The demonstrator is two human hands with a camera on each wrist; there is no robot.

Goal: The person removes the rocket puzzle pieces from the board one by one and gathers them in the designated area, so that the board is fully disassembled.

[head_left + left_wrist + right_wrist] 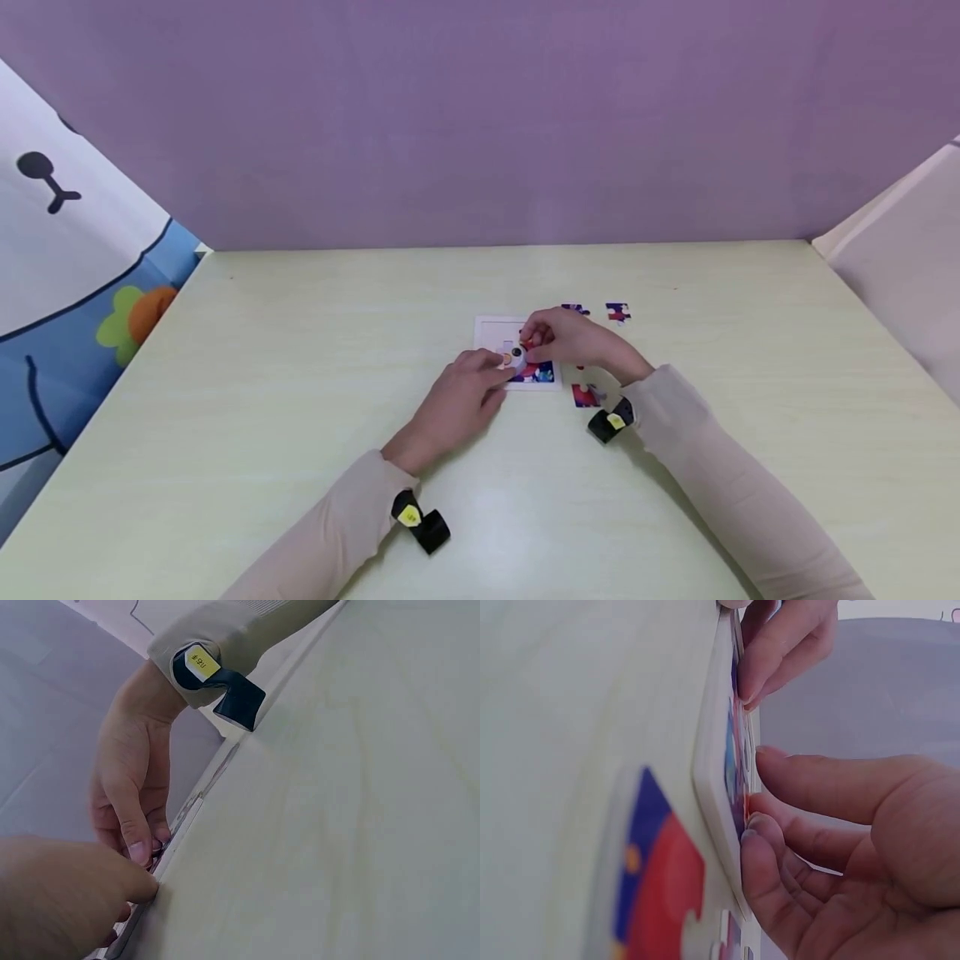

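A white puzzle tray lies flat at the middle of the table, with coloured pieces filling its near part. My left hand presses its fingertips on the pieces at the tray's near left. My right hand reaches in from the right and pinches a red puzzle piece against the tray between thumb and fingers. In the right wrist view the tray's edge runs upright, my right hand touches its face, and the left hand's fingers press higher up. The left wrist view shows both hands at the tray edge.
Three loose pieces lie to the tray's right: two at the back and a red and blue one near my right wrist. The pale table is bounded by a purple back wall and side panels.
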